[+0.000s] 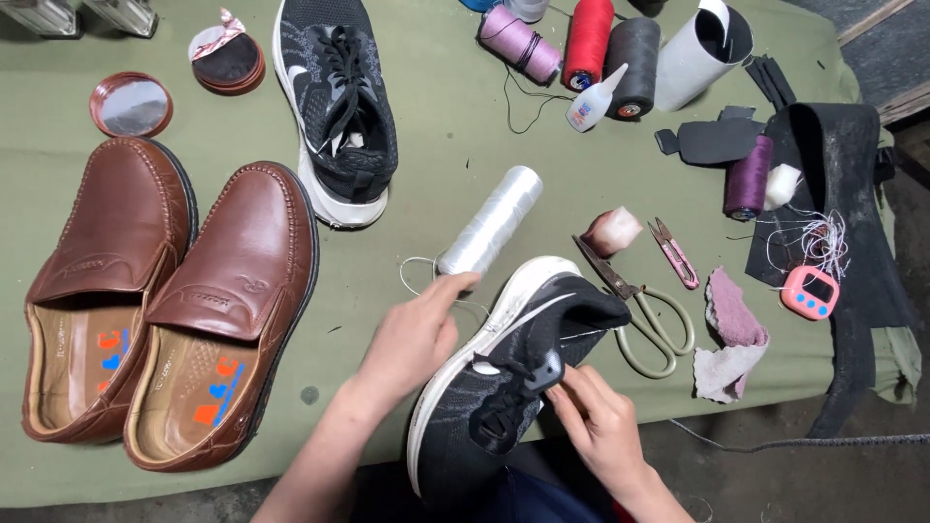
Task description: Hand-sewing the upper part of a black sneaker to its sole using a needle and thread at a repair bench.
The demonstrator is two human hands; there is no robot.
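Our left hand (pixel 412 339) steadies the black sneaker (pixel 504 373); our right hand (pixel 596 416) pinches its side. The open scissors (pixel 635 305), just right, could nick us.

Black knit sneaker (pixel 494 387), white sole, tilted at table's near edge.

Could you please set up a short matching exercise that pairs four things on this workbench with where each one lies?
Things:
1. black sneaker with white sole
2. pair of brown leather loafers
3. scissors
4. pink timer

Places:
A. at the left of the green cloth, side by side
B. on the dark sheet at the right edge
C. between the left hand and the right hand
D. just right of the held shoe, beside a pink rag

Pairs: 1-C, 2-A, 3-D, 4-B
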